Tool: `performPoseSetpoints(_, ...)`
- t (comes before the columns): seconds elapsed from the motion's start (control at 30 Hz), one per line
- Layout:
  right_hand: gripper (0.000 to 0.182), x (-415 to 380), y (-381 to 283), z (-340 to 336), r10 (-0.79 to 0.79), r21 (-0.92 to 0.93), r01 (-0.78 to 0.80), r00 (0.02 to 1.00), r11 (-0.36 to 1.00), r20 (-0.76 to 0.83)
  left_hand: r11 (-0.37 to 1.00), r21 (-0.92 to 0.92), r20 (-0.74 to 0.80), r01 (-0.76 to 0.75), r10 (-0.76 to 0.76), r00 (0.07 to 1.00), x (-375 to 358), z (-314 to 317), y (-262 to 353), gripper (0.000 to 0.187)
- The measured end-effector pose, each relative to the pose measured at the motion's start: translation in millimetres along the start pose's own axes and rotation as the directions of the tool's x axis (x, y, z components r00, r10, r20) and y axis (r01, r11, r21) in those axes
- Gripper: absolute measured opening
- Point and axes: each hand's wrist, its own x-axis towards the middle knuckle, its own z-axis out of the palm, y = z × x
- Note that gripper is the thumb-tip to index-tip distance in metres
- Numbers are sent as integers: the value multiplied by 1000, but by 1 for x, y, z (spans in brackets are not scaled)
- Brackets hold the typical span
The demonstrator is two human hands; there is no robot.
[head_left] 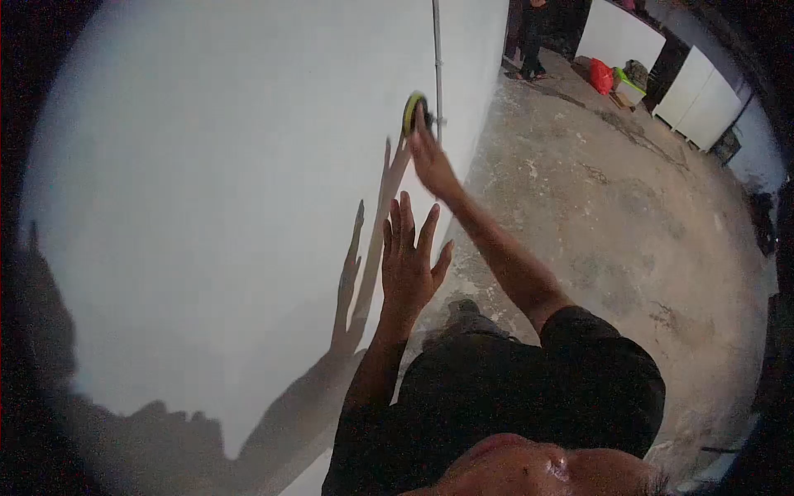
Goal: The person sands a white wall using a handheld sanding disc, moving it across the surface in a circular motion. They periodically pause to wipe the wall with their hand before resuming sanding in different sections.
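My right hand point(432, 161) reaches up along the white wall point(231, 165), its fingers on a round yellow-and-black disc point(411, 109) held against or close to the wall. The disc stands edge-on to my view, beside a thin vertical pipe point(438, 74), and the fingers hide part of it. Lower down, my left hand point(408, 269) is raised at the wall with fingers stretched and thumb apart, nothing in it. Shadows of both arms fall on the wall to the left.
A worn concrete floor point(595, 207) stretches to the right. At the far end a person point(533, 37) stands near the wall's end. Beyond are a red bag point(600, 76), a green-and-white container point(630, 87) and a white cabinet point(697, 95).
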Motion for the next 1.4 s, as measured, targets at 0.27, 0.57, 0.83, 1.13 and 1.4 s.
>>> performPoseSetpoints(0.27, 61, 3, 26, -6, 110, 32, -111, 993, 993, 31, 999, -41, 77, -11, 14, 997, -14, 0, 9, 70)
performPoseSetpoints(0.57, 60, -38, 28, 26, 195, -115, -185, 977, 976, 81, 995, -92, 71, 33, -26, 997, -31, 5, -1, 70)
performPoseSetpoints(0.83, 82, -10, 10, -18, 393, 229, -437, 894, 870, 214, 973, -218, 117, 70, -45, 992, -24, -4, 2, 67)
performPoseSetpoints(1.13, 80, 8, 105, -7, 343, 260, -365, 931, 894, 125, 948, -250, 169, 196, -157, 973, -37, 14, -6, 70)
performPoseSetpoints(1.4, 104, -14, 79, -30, 488, 390, -570, 822, 724, 295, 925, -265, 104, 271, -252, 962, -27, 1, 13, 70)
